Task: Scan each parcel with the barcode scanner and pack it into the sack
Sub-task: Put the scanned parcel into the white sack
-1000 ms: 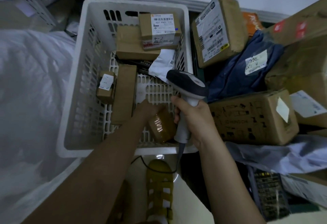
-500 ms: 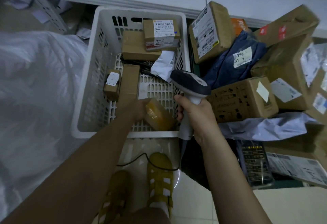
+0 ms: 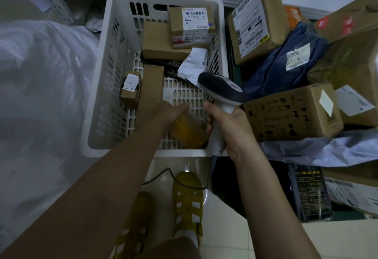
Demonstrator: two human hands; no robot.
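One white basket holding five brown parcels, one tape-wrapped parcel at its near wall – left hand reaching onto it, finger grip hidden, right hand clenched round one barcode scanner, white sack left of basket

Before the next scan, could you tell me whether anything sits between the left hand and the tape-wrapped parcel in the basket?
Nothing visible does: the left hand is already on the tape-wrapped parcel near the white basket's front wall. The right hand grips the barcode scanner beside it.
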